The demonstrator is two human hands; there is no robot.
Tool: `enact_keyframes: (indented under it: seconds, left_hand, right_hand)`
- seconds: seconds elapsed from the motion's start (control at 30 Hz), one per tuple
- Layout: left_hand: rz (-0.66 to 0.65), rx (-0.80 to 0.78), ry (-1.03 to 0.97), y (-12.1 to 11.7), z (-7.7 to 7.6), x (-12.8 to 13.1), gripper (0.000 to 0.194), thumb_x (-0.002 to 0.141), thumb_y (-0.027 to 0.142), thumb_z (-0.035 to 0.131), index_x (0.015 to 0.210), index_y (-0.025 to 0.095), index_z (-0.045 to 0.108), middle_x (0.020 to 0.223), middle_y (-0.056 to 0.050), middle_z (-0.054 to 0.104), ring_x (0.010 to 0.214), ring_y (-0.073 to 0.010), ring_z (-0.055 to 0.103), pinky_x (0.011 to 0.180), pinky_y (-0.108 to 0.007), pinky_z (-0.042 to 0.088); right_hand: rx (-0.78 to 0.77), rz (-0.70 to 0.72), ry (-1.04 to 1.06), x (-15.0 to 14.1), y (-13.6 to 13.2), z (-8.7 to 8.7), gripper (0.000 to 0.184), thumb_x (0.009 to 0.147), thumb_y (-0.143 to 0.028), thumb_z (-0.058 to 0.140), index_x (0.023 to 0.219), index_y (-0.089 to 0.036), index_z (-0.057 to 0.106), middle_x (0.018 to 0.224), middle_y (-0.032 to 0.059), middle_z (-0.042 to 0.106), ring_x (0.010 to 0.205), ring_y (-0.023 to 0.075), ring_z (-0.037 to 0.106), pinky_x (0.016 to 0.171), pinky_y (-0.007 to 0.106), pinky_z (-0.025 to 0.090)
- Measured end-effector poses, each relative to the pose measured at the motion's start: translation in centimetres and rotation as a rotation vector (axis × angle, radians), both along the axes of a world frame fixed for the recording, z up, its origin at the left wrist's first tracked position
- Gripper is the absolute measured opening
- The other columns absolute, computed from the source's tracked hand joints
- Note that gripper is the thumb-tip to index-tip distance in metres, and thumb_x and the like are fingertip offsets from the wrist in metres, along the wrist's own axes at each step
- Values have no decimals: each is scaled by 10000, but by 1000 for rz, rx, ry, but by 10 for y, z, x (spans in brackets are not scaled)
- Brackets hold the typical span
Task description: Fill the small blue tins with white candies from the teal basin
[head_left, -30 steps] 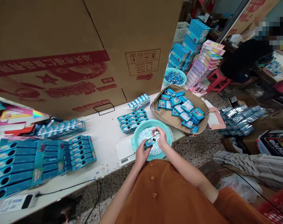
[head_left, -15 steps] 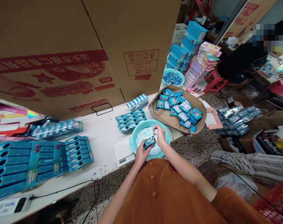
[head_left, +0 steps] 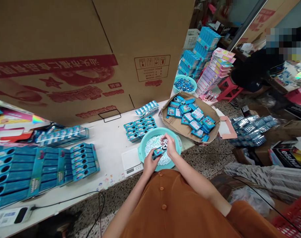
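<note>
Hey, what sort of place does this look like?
Probably a small workshop packing sweets: rows of blue retail boxes, a digital scale beside a teal basin of small white pieces, and a huge printed cardboard carton.

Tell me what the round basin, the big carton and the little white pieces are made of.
The round basin looks like moulded teal plastic, smooth with a soft sheen. The big carton is matte brown cardboard, with printed panels and creased seams. The little white pieces look like hard pressed candy, chalky and matte, though the look leaves that open.
</note>
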State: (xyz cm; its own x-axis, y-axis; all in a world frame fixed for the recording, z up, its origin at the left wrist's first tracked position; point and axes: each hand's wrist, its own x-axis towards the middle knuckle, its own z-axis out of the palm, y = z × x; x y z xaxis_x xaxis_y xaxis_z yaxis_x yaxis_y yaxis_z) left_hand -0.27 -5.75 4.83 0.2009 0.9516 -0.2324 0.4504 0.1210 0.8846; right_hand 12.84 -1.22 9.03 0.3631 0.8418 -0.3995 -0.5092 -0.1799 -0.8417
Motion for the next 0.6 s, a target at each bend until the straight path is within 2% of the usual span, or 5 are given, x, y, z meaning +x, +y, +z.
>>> enact_keyframes:
  seconds: [0.13,0.27,0.37,0.6]
  left_hand:
    - [53,-16,-76,0,-2,-1,480,724,465,624,1119,202,551,1018,-48,662,911,-212,617,827,-329,470]
    - [49,7,-42,-2,-4,0,489,734,467,618,1143,209,541,1080,-62,645,980,-232,602,857,-348,454]
    - [66,-9,-63,-3,-5,0,487,723,469,632,1127,209,547,1050,-58,651,954,-227,607,844,-342,458]
    - [90,3,-124,-4,-7,1,459,724,442,638,1115,218,551,1052,-43,646,968,-212,600,877,-337,445]
  right_hand:
    - [36,31,-24,-2,-3,2,343,787,-479,535,622,-187,609,640,11,603,547,121,535,553,240,422]
    - [94,58,-86,-4,-8,6,366,818,-475,496,619,-195,621,631,14,611,591,135,551,620,253,438]
    - [151,91,-154,-5,-12,7,412,855,-471,449,609,-198,635,648,26,624,652,148,564,677,264,438]
    - [182,151,-210,-5,-17,7,438,855,-499,462,626,-185,662,674,39,644,750,185,601,807,300,447]
